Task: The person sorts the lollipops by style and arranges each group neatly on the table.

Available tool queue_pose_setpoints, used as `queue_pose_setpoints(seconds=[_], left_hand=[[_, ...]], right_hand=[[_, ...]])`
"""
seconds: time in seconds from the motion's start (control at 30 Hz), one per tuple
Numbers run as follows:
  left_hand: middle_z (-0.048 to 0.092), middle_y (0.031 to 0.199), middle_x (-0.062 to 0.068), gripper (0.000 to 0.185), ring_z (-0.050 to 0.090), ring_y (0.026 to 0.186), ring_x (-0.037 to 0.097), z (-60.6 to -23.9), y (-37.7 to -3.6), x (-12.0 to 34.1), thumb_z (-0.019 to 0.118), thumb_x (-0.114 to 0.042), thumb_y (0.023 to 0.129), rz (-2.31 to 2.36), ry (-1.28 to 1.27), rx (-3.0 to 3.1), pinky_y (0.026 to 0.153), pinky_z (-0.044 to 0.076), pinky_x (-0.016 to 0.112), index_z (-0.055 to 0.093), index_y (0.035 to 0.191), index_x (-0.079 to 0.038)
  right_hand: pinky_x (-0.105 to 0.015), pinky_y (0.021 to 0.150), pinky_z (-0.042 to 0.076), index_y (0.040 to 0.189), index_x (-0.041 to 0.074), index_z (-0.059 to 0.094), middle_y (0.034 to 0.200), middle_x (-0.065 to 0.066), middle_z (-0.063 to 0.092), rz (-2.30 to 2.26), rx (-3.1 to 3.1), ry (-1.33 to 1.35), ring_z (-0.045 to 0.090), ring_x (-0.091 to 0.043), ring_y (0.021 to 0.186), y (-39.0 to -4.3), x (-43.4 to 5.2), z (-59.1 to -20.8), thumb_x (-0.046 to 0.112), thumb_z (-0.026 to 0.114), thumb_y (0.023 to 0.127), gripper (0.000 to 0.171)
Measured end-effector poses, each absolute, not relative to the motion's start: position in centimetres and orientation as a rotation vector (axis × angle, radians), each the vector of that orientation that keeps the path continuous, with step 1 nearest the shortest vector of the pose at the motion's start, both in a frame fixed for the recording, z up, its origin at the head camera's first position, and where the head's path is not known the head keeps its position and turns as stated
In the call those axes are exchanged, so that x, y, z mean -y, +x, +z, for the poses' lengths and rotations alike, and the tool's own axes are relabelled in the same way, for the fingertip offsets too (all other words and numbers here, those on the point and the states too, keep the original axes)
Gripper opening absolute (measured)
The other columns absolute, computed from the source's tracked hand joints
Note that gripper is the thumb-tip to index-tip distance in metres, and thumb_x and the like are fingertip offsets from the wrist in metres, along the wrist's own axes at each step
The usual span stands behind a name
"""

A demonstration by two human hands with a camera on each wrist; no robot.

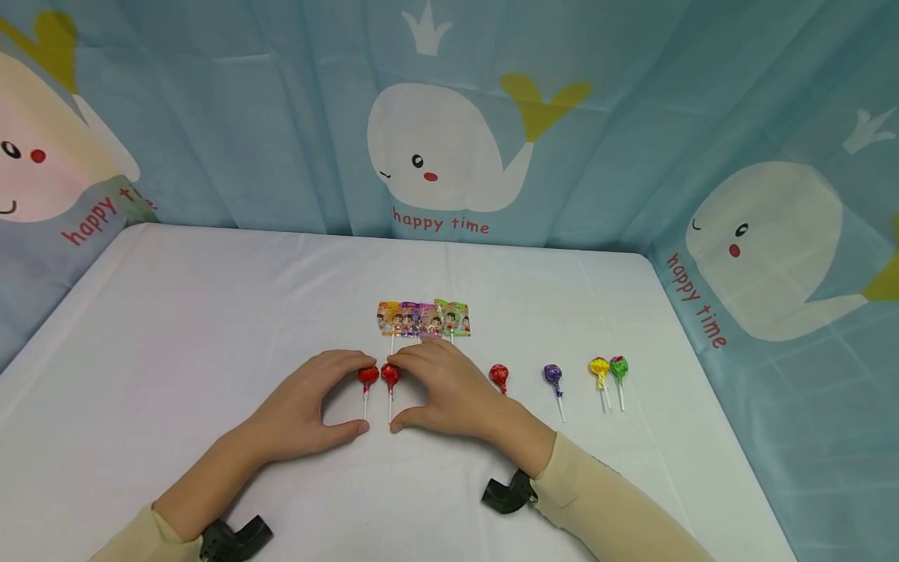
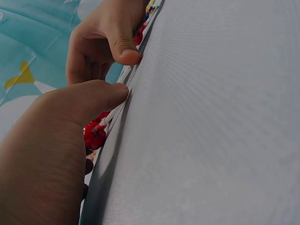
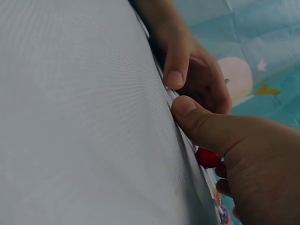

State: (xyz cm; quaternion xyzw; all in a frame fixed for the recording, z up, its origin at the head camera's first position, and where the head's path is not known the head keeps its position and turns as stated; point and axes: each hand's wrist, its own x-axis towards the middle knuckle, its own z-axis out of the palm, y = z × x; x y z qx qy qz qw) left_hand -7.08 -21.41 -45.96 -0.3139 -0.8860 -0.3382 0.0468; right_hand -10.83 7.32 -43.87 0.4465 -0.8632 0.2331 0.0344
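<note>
Whale-printed blue curtains reading "happy time" hang behind a white tabletop. No box, tray or bowl shows in any view; the sweets lie bare on the cloth.

Near the middle, the left hand and right hand meet, each curved round one red lollipop: the left red lollipop and the right red lollipop lie side by side, heads nearly touching, sticks pointing toward the person. Each hand has its fingertips at a head and its thumb at the stick's end.

Just behind the hands lies a row of flat wrapped lollipops. To the right, apart, lie a third red lollipop, a purple lollipop, a yellow lollipop and a green lollipop, the last two close together.

Only the head view shows the whole row. The wrist views show what it hides: both thumb tips pressed down at the stick ends, and a red head tucked under each palm.
</note>
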Motion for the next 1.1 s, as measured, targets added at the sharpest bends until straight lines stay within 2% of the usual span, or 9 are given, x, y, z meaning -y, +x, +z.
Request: queue_pose_setpoints(seconds=[0.13, 0.47, 1.1], left_hand=[[0.060, 0.150, -0.009, 0.079, 0.054, 0.142, 0.019, -45.9, -7.1, 21.3, 0.095, -0.039, 0.083, -1.024, -0.954, 2.714, 0.121, 0.038, 0.032, 0.062, 0.151, -0.018], [0.059, 0.151, -0.009, 0.082, 0.052, 0.144, 0.020, -45.8, -7.0, 21.3, 0.096, -0.042, 0.082, -1.013, -0.939, 2.750, 0.119, 0.043, 0.053, 0.061, 0.152, -0.020], [0.060, 0.151, -0.008, 0.084, 0.052, 0.144, 0.022, -45.8, -6.9, 21.3, 0.096, -0.040, 0.080, -1.008, -0.922, 2.760, 0.119, 0.043, 0.055, 0.060, 0.153, -0.021]], right_hand=[[-0.044, 0.131, 0.030, 0.145, 0.009, 0.067, 0.143, -0.001, 0.069, 0.694, 2.646, 1.372, 0.059, -0.018, 0.138, -10.8, -7.5, -43.9, 0.062, 0.094, 0.078, 0.089], [-0.043, 0.130, 0.031, 0.146, 0.010, 0.067, 0.144, -0.001, 0.068, 0.679, 2.635, 1.370, 0.059, -0.018, 0.138, -10.6, -7.9, -43.7, 0.062, 0.094, 0.079, 0.089], [-0.040, 0.127, 0.035, 0.147, 0.010, 0.066, 0.146, -0.001, 0.067, 0.690, 2.621, 1.364, 0.058, -0.018, 0.139, -9.9, -8.8, -43.4, 0.058, 0.095, 0.080, 0.088]])
